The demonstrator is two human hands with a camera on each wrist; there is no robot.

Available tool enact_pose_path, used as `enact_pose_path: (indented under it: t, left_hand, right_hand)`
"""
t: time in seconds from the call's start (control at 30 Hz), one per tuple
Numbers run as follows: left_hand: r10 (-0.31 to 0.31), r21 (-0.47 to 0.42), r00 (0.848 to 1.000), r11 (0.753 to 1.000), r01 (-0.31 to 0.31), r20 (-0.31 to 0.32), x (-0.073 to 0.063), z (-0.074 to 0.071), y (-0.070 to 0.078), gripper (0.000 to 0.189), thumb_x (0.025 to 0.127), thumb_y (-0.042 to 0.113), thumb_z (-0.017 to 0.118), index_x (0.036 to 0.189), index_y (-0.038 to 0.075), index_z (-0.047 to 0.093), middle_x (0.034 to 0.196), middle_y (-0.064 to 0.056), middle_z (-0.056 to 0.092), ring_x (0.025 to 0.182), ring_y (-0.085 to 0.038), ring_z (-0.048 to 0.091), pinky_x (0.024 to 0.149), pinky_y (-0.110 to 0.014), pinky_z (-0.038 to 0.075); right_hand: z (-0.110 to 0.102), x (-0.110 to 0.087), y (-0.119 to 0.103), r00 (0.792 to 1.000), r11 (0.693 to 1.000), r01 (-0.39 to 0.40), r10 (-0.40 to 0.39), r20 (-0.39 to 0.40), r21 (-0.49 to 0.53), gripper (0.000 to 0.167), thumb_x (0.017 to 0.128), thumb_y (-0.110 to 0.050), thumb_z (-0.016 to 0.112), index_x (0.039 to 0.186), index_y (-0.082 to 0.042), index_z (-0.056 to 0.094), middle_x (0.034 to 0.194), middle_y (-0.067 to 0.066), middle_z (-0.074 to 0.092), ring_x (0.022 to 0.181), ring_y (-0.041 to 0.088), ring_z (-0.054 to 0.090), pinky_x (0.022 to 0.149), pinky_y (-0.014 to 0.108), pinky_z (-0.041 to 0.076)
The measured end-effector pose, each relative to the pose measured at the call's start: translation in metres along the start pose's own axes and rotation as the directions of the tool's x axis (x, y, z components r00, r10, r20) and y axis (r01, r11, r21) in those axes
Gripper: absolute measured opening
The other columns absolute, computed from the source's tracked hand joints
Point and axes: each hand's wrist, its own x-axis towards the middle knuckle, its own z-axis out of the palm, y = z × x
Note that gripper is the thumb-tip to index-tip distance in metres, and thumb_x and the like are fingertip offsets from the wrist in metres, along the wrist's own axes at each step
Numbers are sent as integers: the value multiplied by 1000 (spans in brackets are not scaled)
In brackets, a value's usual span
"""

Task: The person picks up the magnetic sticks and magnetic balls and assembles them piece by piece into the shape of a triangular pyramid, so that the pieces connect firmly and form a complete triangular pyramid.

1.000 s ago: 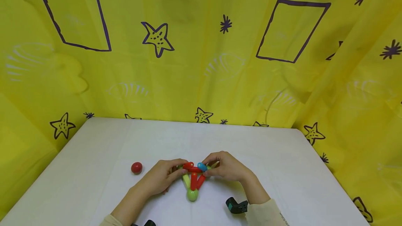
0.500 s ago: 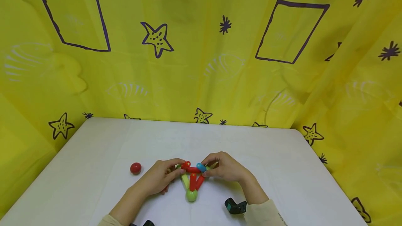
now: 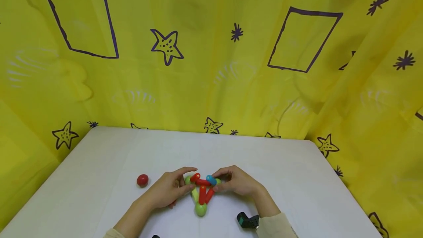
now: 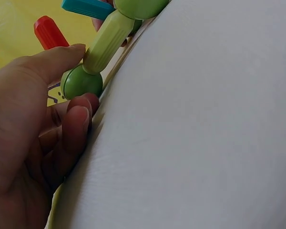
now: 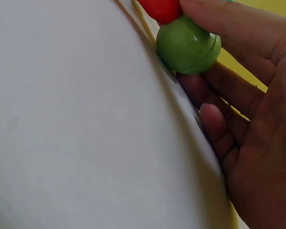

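A triangle of toy building rods and balls (image 3: 203,182) lies on the white table in front of me. Green balls form its corners: left (image 3: 188,180), right (image 3: 217,181) and front (image 3: 200,209). A pale green rod (image 4: 107,42) and two red rods make its sides. From the corners rise a red rod (image 4: 50,32), a blue rod (image 3: 211,179) and another red rod (image 3: 202,195). My left hand (image 3: 170,188) is spread around the left ball, index finger raised, thumb by the pale rod. My right hand (image 3: 239,182) holds the right ball (image 5: 188,45) between thumb and fingers.
A loose red ball (image 3: 142,180) lies left of my left hand. A black device (image 3: 248,220) sits at my right wrist, and part of another shows at the bottom edge. A yellow curtain (image 3: 198,83) with dark drawings encloses the table's back and sides.
My left index finger has lifted off the structure and the hand has loosened, so more of the left green ball shows. The right hand keeps its hold. The head view has tilted slightly upward.
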Motion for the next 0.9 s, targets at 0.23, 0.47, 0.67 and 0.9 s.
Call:
enact_pose_path:
  t: [0.23,0.47,0.67,0.9]
  left_hand:
    - [-26,-47,998,998,29,61,-3,-9,6,62,97,33,73,152,25,45,86,0,65,46,-16,60,53,-31,54]
    - [-81,49,996,995,82,-25,-13,-36,24,47,94,26,77,135,17,57,89,3,63,58,-14,62,59,-26,50]
    - [-27,218,986,974,63,-167,-25,-63,26,35,90,22,80,121,16,65,85,8,60,73,-6,58,66,-23,49]
    - [-95,271,970,950,156,-223,-34,-88,20,34,89,23,80,119,14,66,103,-3,65,90,-16,60,80,-34,51]
  right_hand:
    - [-4,-2,12,1000,999,18,-17,-12,47,36,84,-13,86,119,-15,77,113,4,75,86,12,57,73,19,46]
    - [-4,-1,12,1000,998,11,-11,-4,68,36,85,-12,85,120,-16,77,115,6,75,83,12,55,71,18,44]
    - [-2,-1,12,1000,997,5,-4,-7,80,35,84,-10,85,118,-13,77,114,6,75,81,10,54,69,17,43]
    - [-4,-2,11,1000,996,13,-12,-21,83,35,84,-10,85,118,-13,77,112,4,75,80,11,53,69,18,43]
